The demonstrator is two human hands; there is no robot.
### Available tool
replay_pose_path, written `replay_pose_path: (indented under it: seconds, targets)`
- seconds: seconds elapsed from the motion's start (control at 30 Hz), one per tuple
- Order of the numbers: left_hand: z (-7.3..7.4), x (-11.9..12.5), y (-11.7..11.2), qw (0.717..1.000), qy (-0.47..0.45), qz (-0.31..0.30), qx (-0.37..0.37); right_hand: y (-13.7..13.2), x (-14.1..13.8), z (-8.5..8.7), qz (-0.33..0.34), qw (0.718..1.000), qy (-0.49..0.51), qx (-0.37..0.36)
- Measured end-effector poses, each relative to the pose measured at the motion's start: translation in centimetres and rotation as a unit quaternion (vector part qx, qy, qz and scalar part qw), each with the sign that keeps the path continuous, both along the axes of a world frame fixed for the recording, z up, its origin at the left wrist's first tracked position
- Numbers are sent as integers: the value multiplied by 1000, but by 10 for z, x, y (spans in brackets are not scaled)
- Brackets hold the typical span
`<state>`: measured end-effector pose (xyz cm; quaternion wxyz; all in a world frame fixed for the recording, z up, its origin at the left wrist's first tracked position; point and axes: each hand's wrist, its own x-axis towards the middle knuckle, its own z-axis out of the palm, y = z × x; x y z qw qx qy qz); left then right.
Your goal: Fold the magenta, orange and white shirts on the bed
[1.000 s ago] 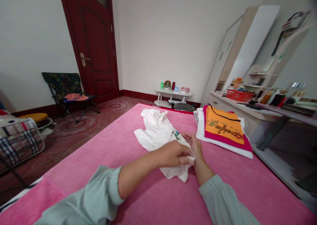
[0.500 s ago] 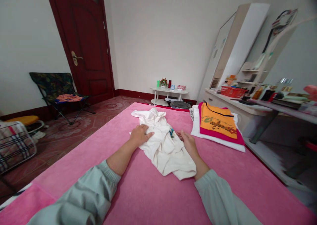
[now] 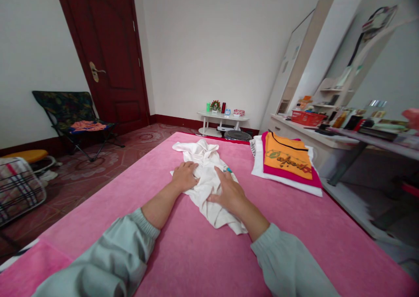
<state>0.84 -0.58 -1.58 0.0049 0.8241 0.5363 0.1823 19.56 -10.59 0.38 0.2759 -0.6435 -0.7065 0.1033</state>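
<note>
A crumpled white garment (image 3: 204,159) lies on the pink bed cover (image 3: 203,253) in front of me. My left hand (image 3: 185,175) rests on its left edge, fingers curled into the cloth. My right hand (image 3: 227,192) lies on top of the garment's middle, fingers spread and pressing the fabric down. Both arms wear pale green sleeves. To the right sits a stack of folded clothes (image 3: 286,164): an orange shirt on a magenta one on a white one.
A dark red door (image 3: 104,57) and a folding chair (image 3: 70,114) stand at the left. A small white table (image 3: 222,120) with trinkets is past the bed. A dresser (image 3: 314,127) with a red basket and bottles runs along the right.
My right hand has moved from the garment's right side onto its middle, bunching the cloth. One second ago my left hand pinched the lower part; it now rests at the left edge.
</note>
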Motion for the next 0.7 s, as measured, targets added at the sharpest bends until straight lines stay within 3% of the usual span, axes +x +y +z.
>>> replay_pose_path:
  seconds: [0.07,0.13,0.2,0.23,0.3,0.37,0.43,0.47,0.53,0.7]
  targets:
    - [-1,0,0,1000,2,-3,0,3,5,-3,7,1000,23,-5]
    - [-2,0,0,1000,1,-4,-4,10,17,-1,10,993,117,-6]
    - [-3,0,1,1000,-6,-6,-4,15,35,8,-23,966,256,35]
    - [-4,0,2,1000,-11,-7,-4,17,45,15,-53,939,332,79]
    - [-5,0,3,1000,-22,-10,-6,19,69,31,-126,853,468,191]
    - [-6,0,3,999,-30,-11,-10,18,93,46,-195,741,570,296]
    - [-7,0,3,999,-32,-10,-13,17,115,57,-240,647,618,377]
    - [-7,0,4,999,-32,-10,-12,16,124,60,-254,617,623,409]
    - [-8,-1,4,999,-33,-12,-7,16,139,63,-271,590,611,453]
    - [-12,-1,6,999,-41,-13,-2,23,148,56,-281,607,585,458]
